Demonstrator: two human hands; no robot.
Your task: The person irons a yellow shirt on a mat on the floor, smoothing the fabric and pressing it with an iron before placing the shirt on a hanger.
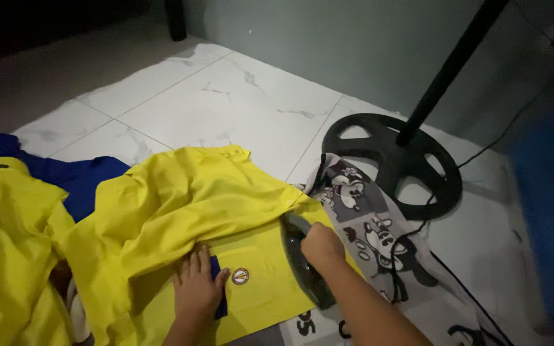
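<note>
Right hand clamped on iron | left hand flat, pinning yellow shirt | best glide slowly, fabric taut

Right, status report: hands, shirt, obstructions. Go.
Right hand closed on iron. Left hand flat on yellow shirt. Iron cord trails across patterned cloth.

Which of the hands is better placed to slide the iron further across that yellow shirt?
The right hand, probably: it already grips the iron on the yellow shirt. The left hand lies flat on the fabric beside the round badge, holding it down.
</note>
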